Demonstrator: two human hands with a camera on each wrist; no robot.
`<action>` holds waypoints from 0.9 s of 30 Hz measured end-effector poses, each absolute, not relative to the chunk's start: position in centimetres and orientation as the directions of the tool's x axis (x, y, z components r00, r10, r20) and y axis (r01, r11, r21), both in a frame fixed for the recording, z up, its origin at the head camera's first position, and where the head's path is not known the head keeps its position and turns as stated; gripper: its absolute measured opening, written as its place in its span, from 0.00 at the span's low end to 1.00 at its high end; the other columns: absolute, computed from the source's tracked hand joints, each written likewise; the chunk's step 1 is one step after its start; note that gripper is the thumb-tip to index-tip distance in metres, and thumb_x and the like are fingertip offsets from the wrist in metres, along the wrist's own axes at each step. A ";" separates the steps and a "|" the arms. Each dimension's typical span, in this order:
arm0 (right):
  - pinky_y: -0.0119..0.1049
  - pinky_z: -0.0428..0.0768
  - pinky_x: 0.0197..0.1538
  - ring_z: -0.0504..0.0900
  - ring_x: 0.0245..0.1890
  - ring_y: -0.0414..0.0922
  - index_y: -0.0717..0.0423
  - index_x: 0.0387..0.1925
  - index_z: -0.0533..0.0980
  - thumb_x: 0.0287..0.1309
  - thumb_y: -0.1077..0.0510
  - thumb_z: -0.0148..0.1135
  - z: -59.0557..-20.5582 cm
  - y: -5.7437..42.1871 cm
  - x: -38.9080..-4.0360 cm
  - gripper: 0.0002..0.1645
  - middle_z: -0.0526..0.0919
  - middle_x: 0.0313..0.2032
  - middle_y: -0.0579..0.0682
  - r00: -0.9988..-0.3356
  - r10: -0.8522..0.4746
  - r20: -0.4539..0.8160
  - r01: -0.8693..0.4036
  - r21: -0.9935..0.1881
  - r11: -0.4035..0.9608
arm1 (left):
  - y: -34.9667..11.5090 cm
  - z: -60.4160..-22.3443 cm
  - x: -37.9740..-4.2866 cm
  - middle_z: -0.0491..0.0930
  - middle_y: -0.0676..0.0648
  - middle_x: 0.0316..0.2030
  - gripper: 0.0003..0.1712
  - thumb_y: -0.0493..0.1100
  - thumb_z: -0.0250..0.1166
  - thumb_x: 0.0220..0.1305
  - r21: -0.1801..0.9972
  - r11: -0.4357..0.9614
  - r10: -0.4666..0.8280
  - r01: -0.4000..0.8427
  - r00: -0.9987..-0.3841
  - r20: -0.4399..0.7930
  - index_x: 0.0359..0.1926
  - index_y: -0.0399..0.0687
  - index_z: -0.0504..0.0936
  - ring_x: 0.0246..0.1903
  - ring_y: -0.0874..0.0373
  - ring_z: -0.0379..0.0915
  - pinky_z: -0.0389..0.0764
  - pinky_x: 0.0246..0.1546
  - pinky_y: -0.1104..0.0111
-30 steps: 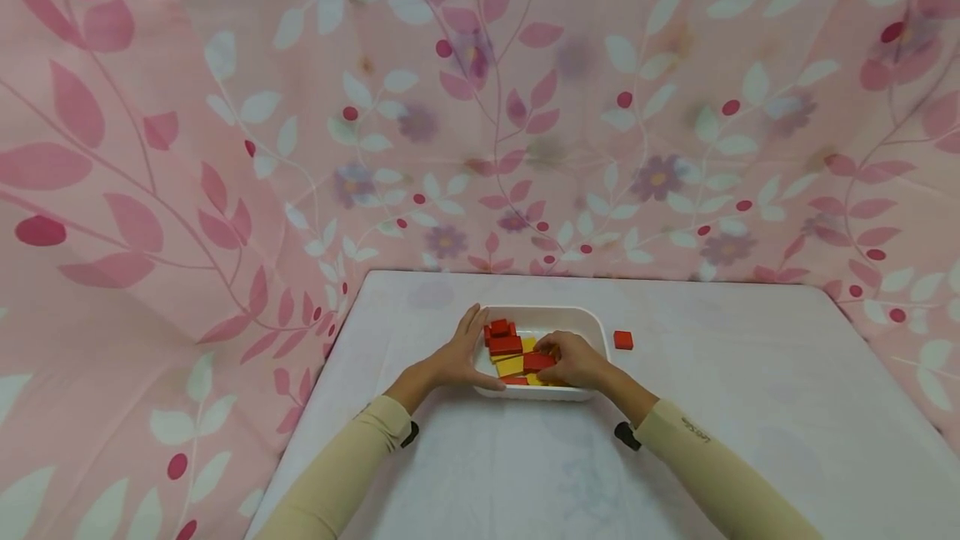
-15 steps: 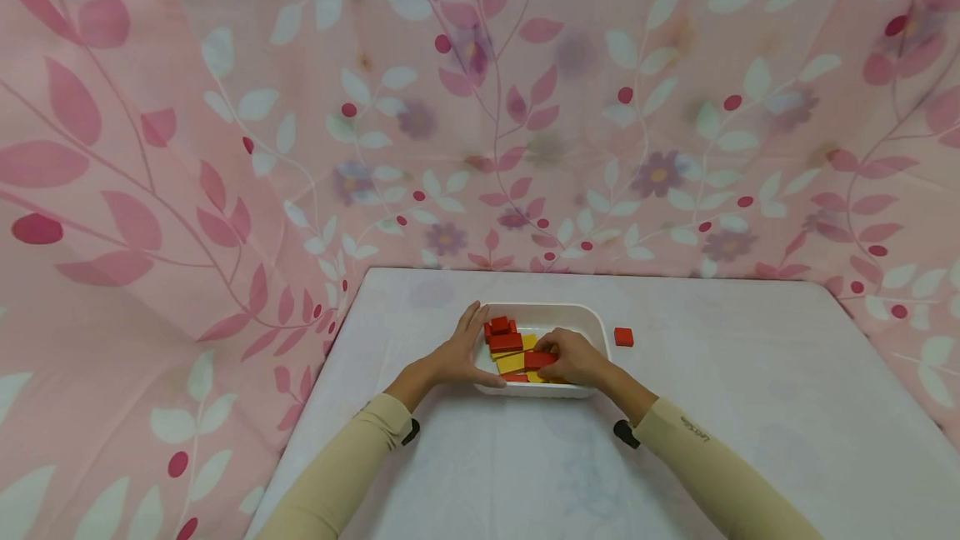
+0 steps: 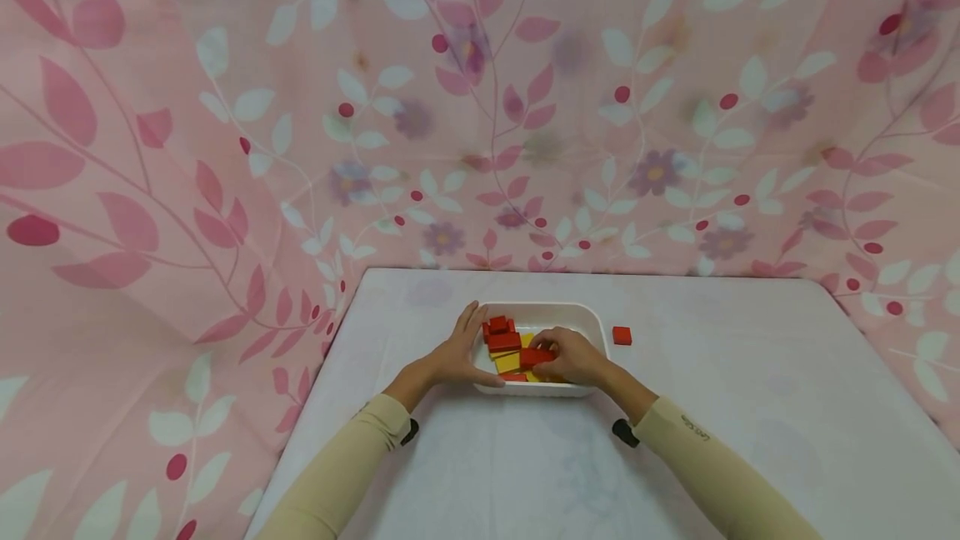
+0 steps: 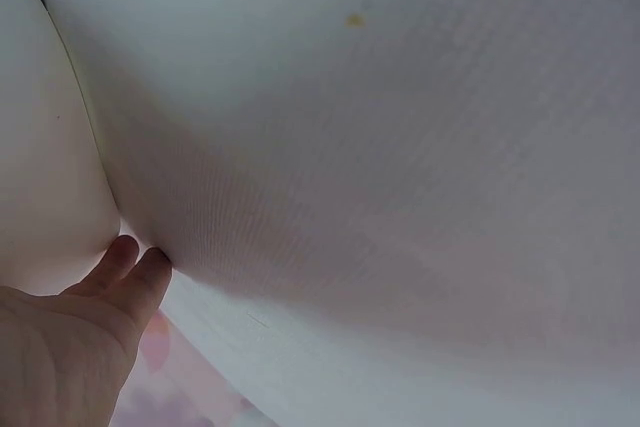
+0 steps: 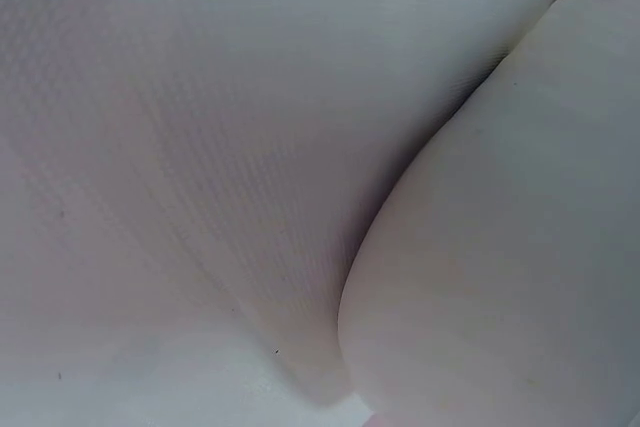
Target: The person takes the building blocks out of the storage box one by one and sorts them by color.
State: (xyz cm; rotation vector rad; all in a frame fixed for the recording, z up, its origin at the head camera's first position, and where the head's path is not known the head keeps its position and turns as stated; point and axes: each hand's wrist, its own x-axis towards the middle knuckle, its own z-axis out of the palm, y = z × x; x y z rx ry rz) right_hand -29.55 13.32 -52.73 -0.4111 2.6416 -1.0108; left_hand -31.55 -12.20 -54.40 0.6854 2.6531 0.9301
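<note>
In the head view my left hand [image 3: 454, 359] lies against the left end of a white tray [image 3: 588, 317], thumb along the front rim and straight fingers up the left side. The left wrist view shows its fingertips [image 4: 150, 265] at a pale edge. Inside the tray, my right hand [image 3: 573, 357] pinches a red block [image 3: 534, 357] between thumb and fingers. Left of it lie a red block [image 3: 504, 342], a yellow block [image 3: 507, 363] and a small red block [image 3: 498, 324] on top of others. Pale surfaces fill the right wrist view; no fingers show clearly there.
A single red block [image 3: 622, 336] lies on the table just right of the tray. The white-covered table [image 3: 720, 357] extends to both sides. Behind it and on the left hangs a pink floral curtain [image 3: 450, 148].
The red block in my right hand has tilted and shifted slightly left as the fingers drew round it. My left hand stays on the tray.
</note>
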 end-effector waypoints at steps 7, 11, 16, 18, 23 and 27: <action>0.33 0.80 0.46 0.74 0.38 0.41 0.38 0.43 0.77 0.44 0.48 0.71 -52.8 13.3 -29.5 0.21 0.79 0.39 0.38 -0.917 -0.373 -0.145 -0.167 -0.708 0.686 | -12.3 -54.4 -31.5 0.27 0.51 0.72 0.74 0.71 0.72 0.30 0.649 0.678 0.508 0.345 -0.858 -0.074 0.71 0.66 0.34 0.71 0.48 0.38 0.65 0.59 0.44; 0.33 0.80 0.45 0.74 0.38 0.41 0.39 0.43 0.77 0.44 0.48 0.72 -52.8 13.4 -29.5 0.21 0.78 0.37 0.40 -0.925 -0.352 -0.146 -0.143 -0.723 0.675 | -12.3 -54.4 -31.5 0.27 0.51 0.72 0.74 0.73 0.71 0.29 0.646 0.680 0.510 0.346 -0.856 -0.079 0.71 0.67 0.33 0.71 0.48 0.38 0.65 0.59 0.44; 0.35 0.80 0.47 0.73 0.39 0.42 0.37 0.43 0.78 0.43 0.49 0.72 -52.8 13.4 -29.3 0.22 0.78 0.39 0.39 -0.929 -0.345 -0.130 -0.143 -0.736 0.662 | -12.3 -54.4 -31.5 0.27 0.51 0.72 0.74 0.72 0.71 0.30 0.641 0.684 0.508 0.348 -0.858 -0.076 0.71 0.67 0.33 0.70 0.47 0.39 0.65 0.59 0.43; 0.35 0.79 0.47 0.73 0.39 0.42 0.35 0.43 0.78 0.42 0.49 0.73 -52.8 13.5 -29.2 0.22 0.77 0.39 0.38 -0.932 -0.341 -0.119 -0.151 -0.729 0.667 | -12.3 -54.5 -31.5 0.27 0.50 0.72 0.74 0.73 0.70 0.29 0.633 0.689 0.512 0.353 -0.855 -0.080 0.71 0.67 0.32 0.70 0.47 0.39 0.65 0.59 0.44; 0.34 0.79 0.46 0.72 0.38 0.42 0.35 0.42 0.78 0.41 0.49 0.74 -52.7 13.7 -29.2 0.22 0.76 0.37 0.38 -0.936 -0.343 -0.087 -0.173 -0.733 0.658 | -12.3 -54.4 -31.6 0.26 0.52 0.72 0.74 0.74 0.70 0.29 0.631 0.691 0.515 0.352 -0.852 -0.089 0.71 0.69 0.31 0.70 0.47 0.39 0.65 0.58 0.44; 0.32 0.79 0.42 0.72 0.36 0.43 0.37 0.42 0.79 0.40 0.49 0.74 -52.6 13.8 -29.2 0.22 0.76 0.36 0.38 -0.936 -0.347 -0.058 -0.190 -0.747 0.638 | -12.3 -54.2 -31.6 0.27 0.51 0.72 0.74 0.73 0.70 0.28 0.635 0.690 0.509 0.347 -0.857 -0.085 0.71 0.69 0.32 0.70 0.48 0.39 0.65 0.59 0.44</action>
